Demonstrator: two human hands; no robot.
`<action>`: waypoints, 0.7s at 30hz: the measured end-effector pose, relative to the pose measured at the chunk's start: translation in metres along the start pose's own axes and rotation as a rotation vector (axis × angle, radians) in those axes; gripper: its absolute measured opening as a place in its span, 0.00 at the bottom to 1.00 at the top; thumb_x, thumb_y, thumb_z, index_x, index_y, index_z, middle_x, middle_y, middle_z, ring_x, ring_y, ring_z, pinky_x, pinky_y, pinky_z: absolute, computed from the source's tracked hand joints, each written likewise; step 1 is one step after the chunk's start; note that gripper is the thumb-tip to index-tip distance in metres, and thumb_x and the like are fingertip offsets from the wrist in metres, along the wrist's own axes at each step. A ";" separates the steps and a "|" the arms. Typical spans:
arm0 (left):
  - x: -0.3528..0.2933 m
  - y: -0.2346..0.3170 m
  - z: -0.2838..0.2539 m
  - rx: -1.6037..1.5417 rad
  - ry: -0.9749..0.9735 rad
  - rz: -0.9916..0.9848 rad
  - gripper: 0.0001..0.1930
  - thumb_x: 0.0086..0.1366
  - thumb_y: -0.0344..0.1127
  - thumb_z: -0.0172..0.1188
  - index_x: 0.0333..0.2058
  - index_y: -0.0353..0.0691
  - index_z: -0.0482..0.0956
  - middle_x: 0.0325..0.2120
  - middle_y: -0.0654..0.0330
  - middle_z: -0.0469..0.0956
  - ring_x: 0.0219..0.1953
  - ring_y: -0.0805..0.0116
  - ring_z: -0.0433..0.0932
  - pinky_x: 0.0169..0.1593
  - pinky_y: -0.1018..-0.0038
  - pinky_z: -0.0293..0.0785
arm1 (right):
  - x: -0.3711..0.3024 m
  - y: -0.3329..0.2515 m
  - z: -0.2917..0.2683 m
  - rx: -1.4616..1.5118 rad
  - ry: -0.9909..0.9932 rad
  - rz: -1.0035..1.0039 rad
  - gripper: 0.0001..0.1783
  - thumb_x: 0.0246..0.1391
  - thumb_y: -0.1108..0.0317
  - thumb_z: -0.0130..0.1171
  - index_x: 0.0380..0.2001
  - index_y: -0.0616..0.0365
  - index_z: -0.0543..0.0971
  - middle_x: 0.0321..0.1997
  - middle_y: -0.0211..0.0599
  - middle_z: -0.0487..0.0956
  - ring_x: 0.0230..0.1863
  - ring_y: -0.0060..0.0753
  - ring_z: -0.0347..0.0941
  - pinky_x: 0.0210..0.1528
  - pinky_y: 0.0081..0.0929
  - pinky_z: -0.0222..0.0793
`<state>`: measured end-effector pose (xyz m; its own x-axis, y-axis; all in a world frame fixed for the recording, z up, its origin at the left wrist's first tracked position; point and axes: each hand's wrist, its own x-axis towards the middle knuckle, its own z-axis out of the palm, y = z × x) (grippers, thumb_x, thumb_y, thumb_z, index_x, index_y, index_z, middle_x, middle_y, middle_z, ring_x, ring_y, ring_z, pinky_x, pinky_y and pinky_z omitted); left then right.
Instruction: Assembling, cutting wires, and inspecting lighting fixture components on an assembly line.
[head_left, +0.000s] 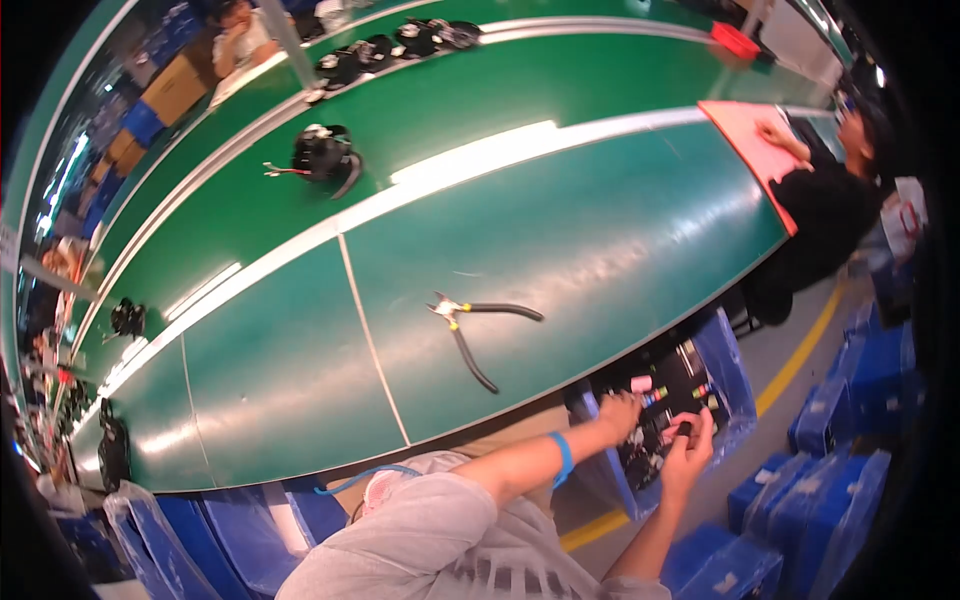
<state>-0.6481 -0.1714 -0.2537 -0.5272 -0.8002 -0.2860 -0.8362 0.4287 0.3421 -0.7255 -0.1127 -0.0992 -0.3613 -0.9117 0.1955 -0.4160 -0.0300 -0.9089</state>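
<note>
To my right, a blue bin [731,362] stands beside the table edge, filled with black parts and small coloured pieces. My left hand [620,415] reaches over its near left part, fingers curled down at the parts; what they pinch is too small to make out. A blue band [563,458] circles that wrist. Just right of it, my right hand [690,448] is closed, palm up, with a small black part [685,429] between its fingers. On the green table, black-handled cutting pliers [455,312] lie with their handles spread, away from both hands.
Behind the table runs a green conveyor [450,95] bearing a black motor-like unit [325,155] with wires. A person in black [830,200] sits at the right by a pink mat [745,140]. Blue crates [810,500] stand on the floor at right, more [240,535] at lower left.
</note>
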 end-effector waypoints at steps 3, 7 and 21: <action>-0.040 0.001 -0.003 -0.370 0.262 0.300 0.29 0.56 0.36 0.58 0.56 0.33 0.65 0.55 0.41 0.65 0.57 0.47 0.66 0.58 0.54 0.64 | 0.020 -0.057 0.069 0.146 -0.243 -0.202 0.26 0.44 0.86 0.39 0.50 0.69 0.70 0.37 0.42 0.77 0.30 0.28 0.75 0.39 0.26 0.74; -0.162 -0.040 -0.094 -0.586 0.094 0.546 0.24 0.60 0.37 0.56 0.54 0.35 0.68 0.54 0.43 0.66 0.60 0.48 0.63 0.61 0.60 0.62 | 0.034 -0.125 0.160 -0.093 -0.574 -0.597 0.24 0.41 0.80 0.55 0.47 0.68 0.71 0.51 0.52 0.72 0.49 0.53 0.72 0.50 0.36 0.71; -0.243 -0.277 -0.299 -1.118 0.226 0.085 0.16 0.68 0.41 0.54 0.48 0.37 0.76 0.39 0.59 0.80 0.40 0.71 0.77 0.43 0.73 0.75 | -0.003 -0.149 0.242 -0.539 -0.444 -0.635 0.15 0.38 0.66 0.63 0.27 0.62 0.70 0.33 0.46 0.69 0.39 0.52 0.67 0.39 0.46 0.63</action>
<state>-0.2437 -0.2212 -0.0114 -0.4417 -0.8921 -0.0948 -0.1373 -0.0373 0.9898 -0.4608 -0.2046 -0.0537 0.3703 -0.8658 0.3367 -0.7956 -0.4827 -0.3662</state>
